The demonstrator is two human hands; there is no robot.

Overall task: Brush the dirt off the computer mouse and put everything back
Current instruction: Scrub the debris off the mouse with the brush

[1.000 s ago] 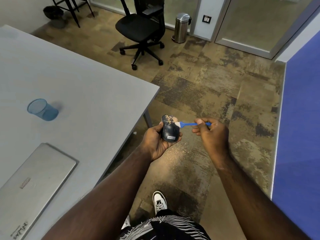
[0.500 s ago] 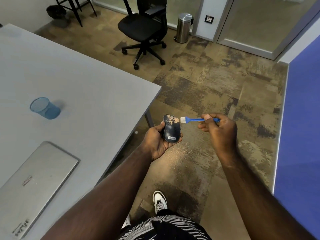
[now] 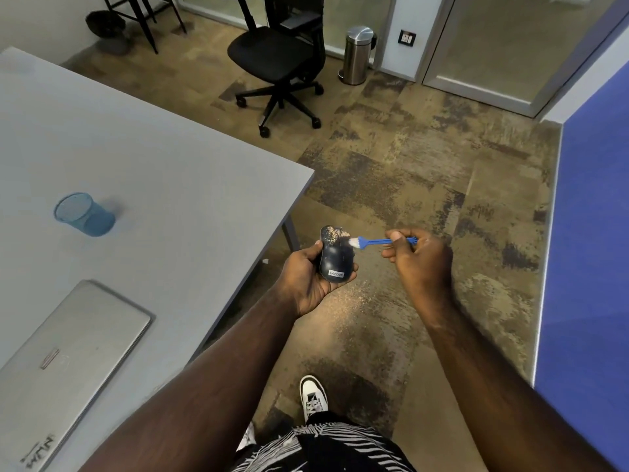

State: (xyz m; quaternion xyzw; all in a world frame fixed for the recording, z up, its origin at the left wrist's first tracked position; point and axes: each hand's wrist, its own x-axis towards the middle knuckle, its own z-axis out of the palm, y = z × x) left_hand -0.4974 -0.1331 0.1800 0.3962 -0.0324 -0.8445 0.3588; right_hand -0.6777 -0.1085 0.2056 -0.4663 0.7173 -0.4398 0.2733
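Note:
A dark blue computer mouse (image 3: 335, 258) with pale dirt on its front end lies in my left hand (image 3: 308, 279), held over the floor just past the table corner. My right hand (image 3: 420, 258) pinches a small blue brush (image 3: 377, 241) by its handle. The white bristles touch the right front of the mouse. Pale grains are scattered on the carpet below the mouse.
A grey table (image 3: 146, 172) fills the left side, bearing a blue mesh cup (image 3: 83, 215) and a closed silver laptop (image 3: 64, 352). A black office chair (image 3: 279, 59) and a steel bin (image 3: 357, 54) stand farther off. A blue partition (image 3: 592, 233) runs along the right.
The brush pulled away to the right of the mouse half a second ago and now touches its front again. Less dirt shows on the mouse's front right.

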